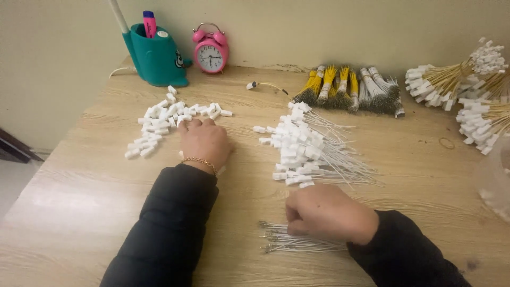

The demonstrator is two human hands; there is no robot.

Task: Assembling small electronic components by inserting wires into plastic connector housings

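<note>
My left hand [204, 141] rests knuckles-up on the wooden table [79, 202], fingers curled at the edge of a scatter of small white plastic connectors [159, 125]; what it pinches is hidden. My right hand [326, 212] is closed over a bundle of thin white wires [289, 239] lying near the front edge. Just beyond it lies a pile of white wires with white connectors fitted [300, 149].
At the back stand a teal pen holder [155, 56] and a pink alarm clock [211, 52]. Bundles of yellow and grey wires [348, 87] lie at back centre, and bunches of connector-tipped wires [457, 79] at the right. A clear container [496, 178] sits at the right edge.
</note>
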